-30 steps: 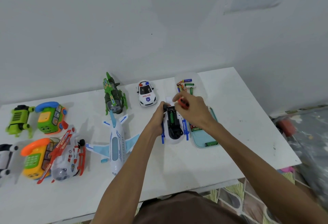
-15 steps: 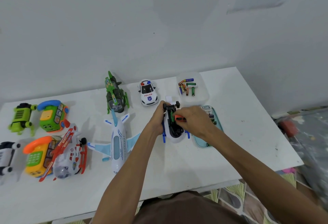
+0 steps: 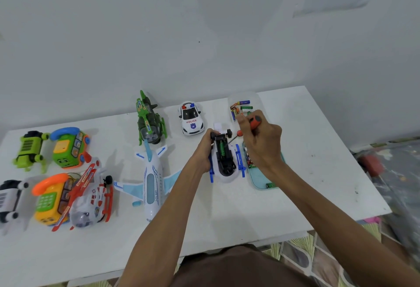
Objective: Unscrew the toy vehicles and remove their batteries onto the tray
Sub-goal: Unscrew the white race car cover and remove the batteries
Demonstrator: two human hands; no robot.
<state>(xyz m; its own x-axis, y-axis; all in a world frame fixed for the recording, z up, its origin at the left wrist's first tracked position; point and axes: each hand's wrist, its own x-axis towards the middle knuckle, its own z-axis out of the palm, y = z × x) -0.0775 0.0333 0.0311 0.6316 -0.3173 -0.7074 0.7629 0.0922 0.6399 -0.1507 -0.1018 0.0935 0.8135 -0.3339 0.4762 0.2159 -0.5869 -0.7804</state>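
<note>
An upturned white toy vehicle [image 3: 224, 164] with blue skids lies on the white table [image 3: 227, 209], a little right of the middle, its black underside facing up. The left hand [image 3: 205, 149] grasps the toy's left side near the far end, fingers curled round the body by the small black wheels. The battery bay is open, and a green battery [image 3: 221, 148] sits inside it. The right hand [image 3: 262, 142] is clenched round a red and black screwdriver [image 3: 253, 121], held tilted with its thin shaft pointing down and left toward the far end of the toy (whether the tip touches cannot be made out). Just right of the toy a teal tray [image 3: 261, 178] lies partly under the right wrist, with a few small items on it. Farther off, a clear dish [image 3: 255, 96] holds a heap of loose batteries [image 3: 240, 109]. A white police car [image 3: 191, 118] stands far left of the toy, a green helicopter [image 3: 148, 121] farther left, and a white and blue plane [image 3: 151, 178] near the left forearm.
</note>
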